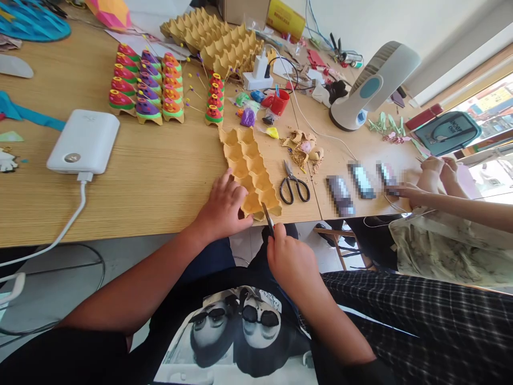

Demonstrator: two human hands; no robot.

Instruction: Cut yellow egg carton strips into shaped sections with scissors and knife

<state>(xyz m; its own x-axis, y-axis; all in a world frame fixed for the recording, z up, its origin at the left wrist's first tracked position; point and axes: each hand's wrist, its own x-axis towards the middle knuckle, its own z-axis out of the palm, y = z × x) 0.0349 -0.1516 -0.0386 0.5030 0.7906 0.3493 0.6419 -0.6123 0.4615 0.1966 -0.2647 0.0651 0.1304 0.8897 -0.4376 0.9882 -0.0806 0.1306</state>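
Observation:
My left hand presses down on the near end of a long yellow egg-carton strip that lies on the wooden table, fingers curled over its edge. My right hand is closed round a small cutter or pair of scissors, whose blade touches the strip's near corner at the table's front edge.
Black scissors lie right of the strip, by carton scraps. Rows of painted carton pieces, stacked egg trays, a white power bank, a desk fan and a red cup stand around. Another person's hands are at the right.

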